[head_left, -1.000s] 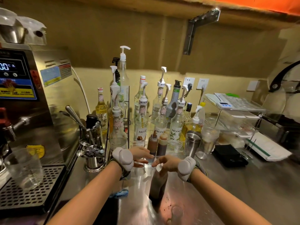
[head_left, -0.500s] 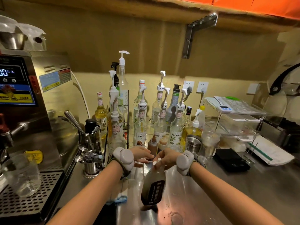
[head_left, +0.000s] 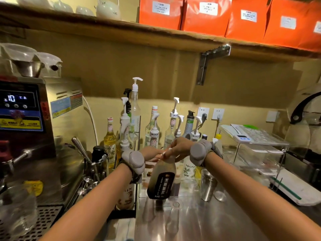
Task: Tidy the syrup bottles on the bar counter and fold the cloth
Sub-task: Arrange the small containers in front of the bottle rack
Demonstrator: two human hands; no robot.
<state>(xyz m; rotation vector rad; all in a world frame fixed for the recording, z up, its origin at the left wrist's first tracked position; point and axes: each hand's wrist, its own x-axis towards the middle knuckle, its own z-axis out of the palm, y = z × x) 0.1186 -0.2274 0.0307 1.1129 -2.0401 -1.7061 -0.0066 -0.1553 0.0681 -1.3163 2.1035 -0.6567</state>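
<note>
A dark brown bottle (head_left: 161, 181) with a black label hangs tilted above the steel counter (head_left: 217, 221), its base lifted off the surface. My right hand (head_left: 178, 147) grips its neck from above. My left hand (head_left: 152, 154) is at the same neck from the left; its fingers are partly hidden behind the wrist device. Behind them stand several clear pump-topped syrup bottles (head_left: 171, 129) against the wall, and a yellow syrup bottle (head_left: 109, 136) at the left. A pale cloth (head_left: 121, 228) lies at the counter's near edge between my forearms.
A steel hot-water machine (head_left: 34, 129) with drip grate fills the left. A utensil holder (head_left: 95, 164) stands beside it. A steel cup (head_left: 208, 185) and a clear acrylic rack (head_left: 257, 153) sit right. An overhead shelf carries orange boxes (head_left: 208, 14).
Both hands have lifted the dark bottle up off the counter and toward the row of syrup bottles. The camera has tilted upward, bringing the shelf into view.
</note>
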